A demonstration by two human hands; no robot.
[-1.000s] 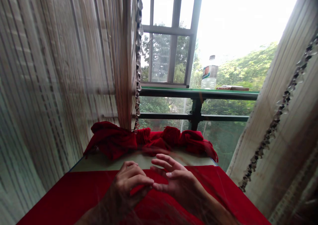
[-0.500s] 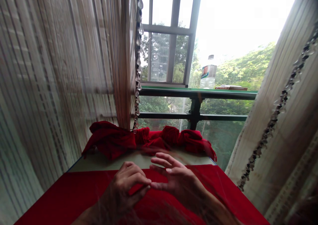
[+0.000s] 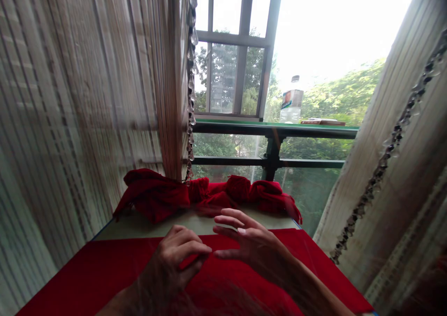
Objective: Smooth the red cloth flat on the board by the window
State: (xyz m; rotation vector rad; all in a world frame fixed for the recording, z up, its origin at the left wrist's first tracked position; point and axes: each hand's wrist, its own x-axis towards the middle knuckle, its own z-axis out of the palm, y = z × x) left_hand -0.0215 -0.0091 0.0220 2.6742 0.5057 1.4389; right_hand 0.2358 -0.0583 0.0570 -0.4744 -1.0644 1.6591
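Observation:
My left hand [image 3: 176,262] hovers low over a flat red cloth [image 3: 87,279] that covers the near part of a table. Its fingers are curled, thumb and forefinger drawn together in a pinch; what they hold is too fine to make out. My right hand [image 3: 251,246] is just to its right, fingers stretched out and apart, holding nothing, its thumb tip a small gap from the left forefinger. More red cloth lies bunched [image 3: 157,195] along the table's far edge, beyond a bare pale strip of tabletop [image 3: 139,227].
String curtains hang close on the left [image 3: 87,97] and right [image 3: 401,167], each edged with a bead strand [image 3: 190,97]. Past the table a dark railing with a green ledge [image 3: 244,126] carries a plastic bottle [image 3: 291,102] and a flat brown object [image 3: 323,121]. Trees show outside.
My right hand has drawn slightly right and away from the left, so the touching fingertips have parted. The view has tipped a little upward.

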